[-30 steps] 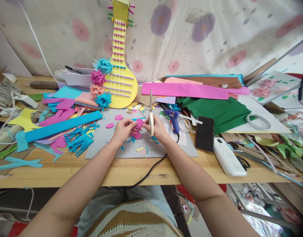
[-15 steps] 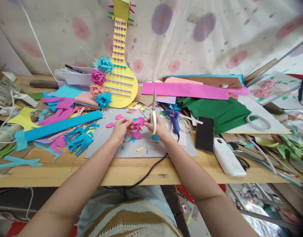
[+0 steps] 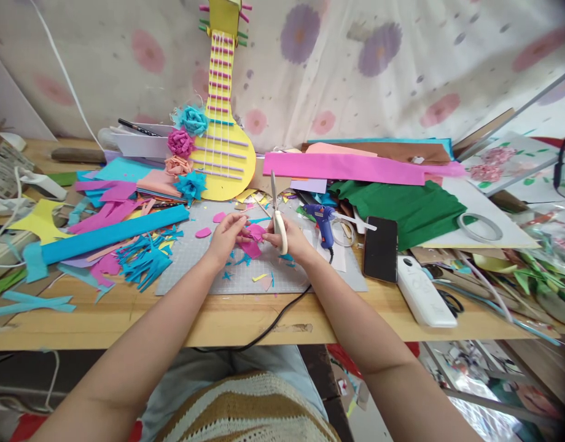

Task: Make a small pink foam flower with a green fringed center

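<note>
Frame centre: left hand [image 3: 225,239] pinched on pink paper [image 3: 256,232]; right hand [image 3: 292,240] curled round scissors [image 3: 277,217], pointing toward frame top.

A craft-making corner, whether in a home or workshop I cannot tell: a gridded mat [image 3: 181,270] strewn with scraps [image 3: 202,232] lies under the hands [image 3: 227,238] on a wooden desk [image 3: 220,322], a glue gun [image 3: 326,228] just to their right, coloured paper [image 3: 116,233] to their left, and beyond them a yellow model lute [image 3: 241,153] before a flower-printed curtain [image 3: 379,92].
</note>
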`<state>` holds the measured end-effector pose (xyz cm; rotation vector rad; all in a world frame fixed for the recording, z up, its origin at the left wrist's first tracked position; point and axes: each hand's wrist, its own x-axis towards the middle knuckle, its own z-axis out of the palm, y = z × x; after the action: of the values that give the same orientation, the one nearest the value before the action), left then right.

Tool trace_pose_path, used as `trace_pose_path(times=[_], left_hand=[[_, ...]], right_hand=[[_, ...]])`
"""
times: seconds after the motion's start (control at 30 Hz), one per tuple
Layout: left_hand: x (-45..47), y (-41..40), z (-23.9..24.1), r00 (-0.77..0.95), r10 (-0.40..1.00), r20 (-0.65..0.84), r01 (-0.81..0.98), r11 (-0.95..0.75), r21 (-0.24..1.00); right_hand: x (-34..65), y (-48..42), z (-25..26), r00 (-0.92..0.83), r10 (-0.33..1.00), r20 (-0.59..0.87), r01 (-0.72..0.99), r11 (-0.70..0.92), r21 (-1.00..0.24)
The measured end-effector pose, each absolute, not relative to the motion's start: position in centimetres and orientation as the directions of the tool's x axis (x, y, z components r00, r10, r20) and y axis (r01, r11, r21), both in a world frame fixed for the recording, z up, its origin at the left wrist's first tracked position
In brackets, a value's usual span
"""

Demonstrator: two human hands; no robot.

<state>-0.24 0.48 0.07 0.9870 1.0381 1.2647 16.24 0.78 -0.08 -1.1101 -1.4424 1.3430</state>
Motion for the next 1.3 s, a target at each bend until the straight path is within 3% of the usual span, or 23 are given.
trace_pose_path(times=[0.07, 0.23, 0.43, 0.53, 0.63, 0.77, 0.87, 0.93, 1.3], left_hand=[[-0.4, 0.3, 0.5, 0.087, 0.995, -0.042, -0.235, 0.062, 0.97], [-0.7, -0.1, 0.8, 0.289, 0.942, 0.17, -0.152, -0.13, 0.98], [-0.4, -0.3, 1.0, 0.35, 0.902, 0.254, -0.147, -0.215, 0.965], [-0.3, -0.3, 0.9, 0.35, 0.914, 0.204, -0.157, -0.158, 0.975], [-0.4, -0.2, 0.7, 0.207, 0.956, 0.206, -0.149, -0.178, 0.973], [-0.9, -0.3, 0.7, 0.002, 0.919, 0.394, 0.096, -0.392, 0.915], [-1.1, -0.5, 0.8, 0.187, 0.814, 0.549, 0.357, -0.577, 0.734], [-1.1, -0.5, 0.7, 0.299, 0.76, 0.577, 0.406, -0.649, 0.644], [-1.1, 0.0, 0.4, 0.332, 0.732, 0.594, 0.5, -0.671, 0.548]], right_hand=[[16.4, 0.7, 0.0, -0.339, 0.94, -0.034, -0.001, -0.036, -0.999], [16.9, 0.7, 0.6, -0.53, 0.84, -0.118, -0.205, -0.262, -0.943], [16.9, 0.5, 1.0, -0.66, 0.729, -0.183, -0.238, -0.433, -0.87], [16.8, 0.4, 1.0, -0.683, 0.712, -0.165, -0.238, -0.431, -0.871], [16.5, 0.4, 0.9, -0.612, 0.771, -0.179, -0.244, -0.399, -0.884], [16.4, 0.8, 0.3, -0.342, 0.922, -0.182, -0.173, -0.253, -0.952], [16.5, 1.0, 0.0, -0.26, 0.951, -0.167, -0.056, -0.187, -0.981], [16.6, 1.0, 0.0, -0.245, 0.956, -0.16, -0.01, -0.167, -0.986], [16.5, 1.0, -0.2, -0.248, 0.96, -0.129, 0.066, -0.117, -0.991]])
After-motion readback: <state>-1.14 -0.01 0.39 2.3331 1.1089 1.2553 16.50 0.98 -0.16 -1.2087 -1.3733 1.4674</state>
